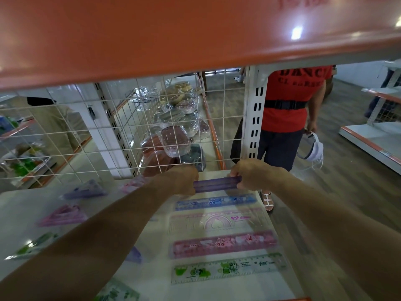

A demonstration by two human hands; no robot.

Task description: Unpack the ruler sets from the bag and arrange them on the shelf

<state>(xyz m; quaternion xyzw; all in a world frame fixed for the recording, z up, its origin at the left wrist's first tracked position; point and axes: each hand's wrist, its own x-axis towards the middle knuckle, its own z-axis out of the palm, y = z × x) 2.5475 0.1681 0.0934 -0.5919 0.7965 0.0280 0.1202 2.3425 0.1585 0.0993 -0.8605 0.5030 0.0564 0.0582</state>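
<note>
Both my hands hold a purple ruler set [217,184] at the back of the white shelf [238,292], close to the wire grid. My left hand [180,179] grips its left end and my right hand [249,173] grips its right end. In a column in front of it lie a blue ruler set [214,202], a clear pink one [217,222], a pink one [223,244] and a green one [227,269]. Triangle-shaped sets lie at the left: purple [86,190], pink [63,215] and green [34,245]. No bag is in view.
An orange shelf board [152,40] hangs low overhead. A white wire grid [130,127] closes the back of the shelf, with wrapped goods behind it. A person in a red shirt [290,105] stands at the shelf's right end beside the slotted upright [256,118].
</note>
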